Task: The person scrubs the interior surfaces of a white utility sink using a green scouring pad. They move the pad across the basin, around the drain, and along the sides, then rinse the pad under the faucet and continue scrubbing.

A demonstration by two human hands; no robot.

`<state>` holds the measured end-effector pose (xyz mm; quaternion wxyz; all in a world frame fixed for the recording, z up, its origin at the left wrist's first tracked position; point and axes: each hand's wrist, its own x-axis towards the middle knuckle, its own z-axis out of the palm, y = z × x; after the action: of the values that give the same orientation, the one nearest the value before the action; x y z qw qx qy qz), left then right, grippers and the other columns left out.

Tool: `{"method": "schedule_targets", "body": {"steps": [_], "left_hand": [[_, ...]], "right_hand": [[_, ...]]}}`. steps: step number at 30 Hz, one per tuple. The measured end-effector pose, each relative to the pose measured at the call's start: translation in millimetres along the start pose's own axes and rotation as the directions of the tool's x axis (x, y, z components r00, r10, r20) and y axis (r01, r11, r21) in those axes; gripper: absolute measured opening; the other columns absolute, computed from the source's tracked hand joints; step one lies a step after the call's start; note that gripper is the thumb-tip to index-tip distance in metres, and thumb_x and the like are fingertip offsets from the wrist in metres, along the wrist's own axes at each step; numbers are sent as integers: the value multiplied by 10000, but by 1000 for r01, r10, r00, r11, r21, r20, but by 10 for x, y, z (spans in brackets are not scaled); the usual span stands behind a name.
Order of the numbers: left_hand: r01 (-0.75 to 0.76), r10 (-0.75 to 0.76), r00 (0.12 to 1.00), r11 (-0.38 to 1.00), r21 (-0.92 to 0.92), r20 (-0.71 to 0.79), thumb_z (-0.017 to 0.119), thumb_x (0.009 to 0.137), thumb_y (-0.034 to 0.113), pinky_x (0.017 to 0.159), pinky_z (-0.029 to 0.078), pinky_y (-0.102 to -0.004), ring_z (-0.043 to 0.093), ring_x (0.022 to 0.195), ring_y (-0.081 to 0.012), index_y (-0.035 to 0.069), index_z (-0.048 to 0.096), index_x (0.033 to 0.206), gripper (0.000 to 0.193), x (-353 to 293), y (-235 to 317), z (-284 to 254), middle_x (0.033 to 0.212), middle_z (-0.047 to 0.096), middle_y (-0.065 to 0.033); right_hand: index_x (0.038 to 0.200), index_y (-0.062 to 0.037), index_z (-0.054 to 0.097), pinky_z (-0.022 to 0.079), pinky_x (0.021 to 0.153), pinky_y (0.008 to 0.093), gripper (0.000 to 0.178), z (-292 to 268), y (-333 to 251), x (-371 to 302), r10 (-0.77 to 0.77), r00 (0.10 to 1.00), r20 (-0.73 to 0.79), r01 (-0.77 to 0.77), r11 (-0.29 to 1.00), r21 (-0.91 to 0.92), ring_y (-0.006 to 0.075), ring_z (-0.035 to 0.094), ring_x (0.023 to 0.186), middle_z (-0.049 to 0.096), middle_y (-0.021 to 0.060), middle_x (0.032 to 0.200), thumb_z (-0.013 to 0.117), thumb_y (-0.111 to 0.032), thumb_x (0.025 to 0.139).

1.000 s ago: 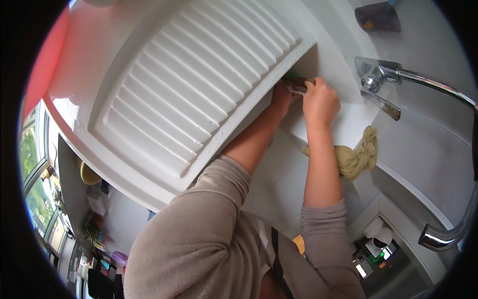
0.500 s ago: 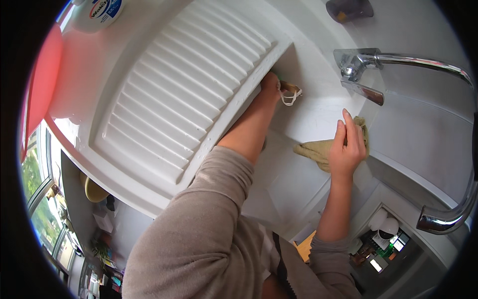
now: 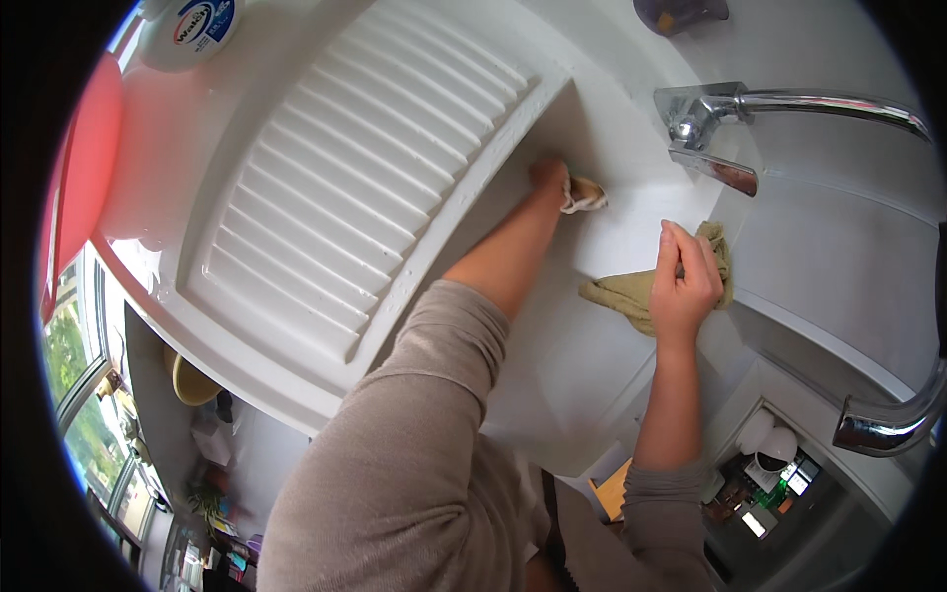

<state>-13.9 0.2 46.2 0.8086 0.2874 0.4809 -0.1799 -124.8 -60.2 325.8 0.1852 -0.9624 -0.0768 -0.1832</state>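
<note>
My left arm stretches down into the white sink basin. At its far end, under the washboard's edge, my left hand is closed on a small tan-and-white thing. Its kind is unclear, and the fingers are mostly hidden. My right hand is raised over the basin's right side, fingers bent in toward the thumb, with nothing visible between them. Just behind and beneath that hand, an olive-green cloth hangs over the basin's rim; I cannot tell whether the hand touches it.
A ribbed white washboard fills the sink's left part. To the right stands a chrome faucet with a long curved spout. A white bottle and a pink basin sit at the far left. A purple-grey cup stands at the back.
My left hand has moved slightly down and right, away from the washboard edge, and the tan-and-white thing has turned. My right hand's fingers, stretched out before, have curled in.
</note>
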Motion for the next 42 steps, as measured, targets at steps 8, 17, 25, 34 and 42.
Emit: {"method": "schedule_targets", "body": {"steps": [8, 17, 25, 34, 42], "left_hand": [[-225, 243, 940, 969, 98, -241, 468, 838, 88, 682, 525, -471, 608, 793, -340, -37, 534, 1109, 306, 403, -322, 51, 987, 599, -193], [-243, 236, 914, 970, 22, -331, 490, 851, 90, 624, 517, -481, 612, 697, -306, -26, 545, 994, 192, -330, 152, 273, 881, 607, -196], [-212, 241, 933, 968, 135, -269, 459, 891, 147, 711, 511, -447, 638, 820, -360, -52, 545, 1151, 339, 183, -102, 3, 1023, 632, -236], [36, -35, 999, 981, 191, -9, 436, 898, 130, 513, 534, -414, 655, 656, -292, -4, 541, 1128, 286, -371, -20, -55, 882, 611, -180], [-240, 283, 940, 946, 219, -189, 400, 889, 95, 482, 522, -405, 597, 558, -263, -9, 514, 950, 166, -191, 233, 22, 802, 578, -161]], "right_hand": [[920, -8, 681, 402, 471, 287, 70, 81, -123, 68, -69, 998, 0, 69, 995, 69, 165, 550, 590, 614, 54, 719, 645, -51, 878], [909, -3, 678, 392, 462, 286, 59, -12, 25, -44, -9, 1000, -25, 9, 1000, 24, 160, 531, 582, 598, 61, 701, 643, -39, 878], [907, -4, 675, 405, 479, 276, 53, 27, -62, 27, -34, 999, 12, 33, 998, 50, 154, 542, 586, 615, 65, 730, 642, -33, 877], [902, 11, 667, 437, 524, 287, 53, 16, -56, 15, -19, 1000, 4, 19, 998, 53, 168, 554, 605, 624, 67, 735, 641, -19, 867], [902, 20, 663, 446, 536, 296, 55, 13, -92, 21, -6, 1000, 17, 5, 998, 67, 180, 557, 609, 625, 73, 723, 645, -12, 862]]}}
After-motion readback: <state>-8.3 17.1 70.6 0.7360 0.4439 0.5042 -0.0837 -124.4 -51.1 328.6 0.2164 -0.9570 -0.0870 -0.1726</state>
